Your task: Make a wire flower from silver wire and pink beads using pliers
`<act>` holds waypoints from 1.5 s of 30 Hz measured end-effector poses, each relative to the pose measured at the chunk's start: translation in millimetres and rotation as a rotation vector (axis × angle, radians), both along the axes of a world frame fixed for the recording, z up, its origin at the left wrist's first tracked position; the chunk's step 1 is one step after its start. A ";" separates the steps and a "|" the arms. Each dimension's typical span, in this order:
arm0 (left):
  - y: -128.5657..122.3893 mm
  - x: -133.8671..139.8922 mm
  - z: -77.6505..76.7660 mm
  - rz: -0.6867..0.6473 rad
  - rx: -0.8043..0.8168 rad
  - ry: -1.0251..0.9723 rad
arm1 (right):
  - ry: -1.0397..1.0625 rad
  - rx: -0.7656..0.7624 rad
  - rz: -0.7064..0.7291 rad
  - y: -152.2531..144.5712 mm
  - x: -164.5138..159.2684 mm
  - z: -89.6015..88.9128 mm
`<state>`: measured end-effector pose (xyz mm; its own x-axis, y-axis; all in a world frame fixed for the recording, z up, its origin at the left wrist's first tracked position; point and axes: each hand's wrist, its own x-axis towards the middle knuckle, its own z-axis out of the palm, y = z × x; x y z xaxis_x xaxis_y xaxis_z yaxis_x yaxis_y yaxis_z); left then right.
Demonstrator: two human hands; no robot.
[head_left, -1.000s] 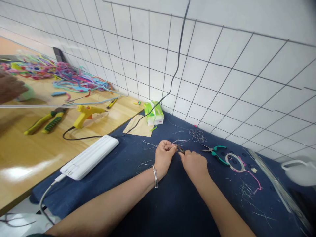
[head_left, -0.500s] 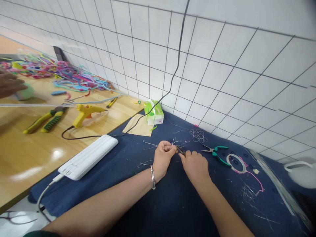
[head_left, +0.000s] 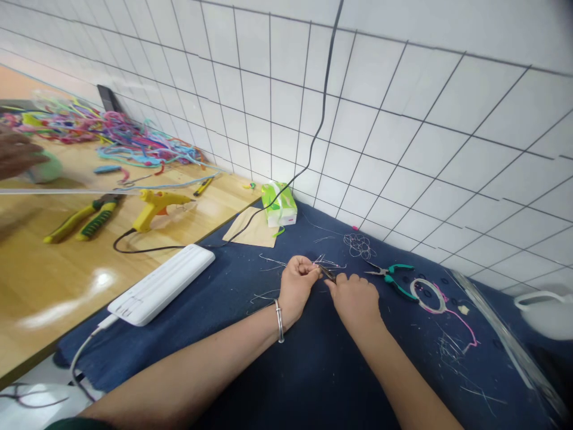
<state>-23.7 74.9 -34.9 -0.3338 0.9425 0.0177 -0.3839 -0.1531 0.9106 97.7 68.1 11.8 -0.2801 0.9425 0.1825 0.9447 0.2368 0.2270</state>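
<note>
My left hand (head_left: 298, 289), a silver bangle at its wrist, pinches thin silvery wire (head_left: 330, 263) whose ends fan out beyond the fingertips. My right hand (head_left: 357, 303) is closed round a pair of pliers (head_left: 327, 273); only the dark jaws show, the handles being hidden in my palm. The jaws meet the wire right at my left fingertips, and whether they grip it is too small to tell. Loose wires (head_left: 270, 260) lie left of my hands on the dark blue cloth (head_left: 233, 364). A looped wire flower shape (head_left: 358, 245) lies behind.
Teal-handled pliers (head_left: 394, 279) and a wire ring (head_left: 412, 292) lie to the right, near wire scraps (head_left: 450, 347). Leftward are a white power strip (head_left: 161, 286), a yellow glue gun (head_left: 156, 209), large pliers (head_left: 92, 218) and another person's hand (head_left: 18, 154). A tissue pack (head_left: 280, 204) stands behind.
The wire ends beyond my left fingertips have turned slightly. Both my hands stay nearly in place, with the pliers still at the wire.
</note>
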 end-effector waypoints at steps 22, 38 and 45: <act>-5.5 -9.0 10.2 -0.279 -0.025 -0.058 | 0.043 -0.414 0.035 17.5 23.7 18.3; -2.8 -10.5 6.9 -0.206 -0.014 -0.060 | 0.064 -0.387 0.015 12.6 17.8 12.7; -3.0 -11.4 9.8 -0.194 0.003 -0.081 | 0.117 -0.414 0.048 10.8 18.3 14.3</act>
<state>-35.0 72.0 -25.1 -0.1461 0.9893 0.0012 -0.4786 -0.0717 0.8751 115.9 78.8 26.1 -0.3257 0.9291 -0.1753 0.9439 0.3301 -0.0043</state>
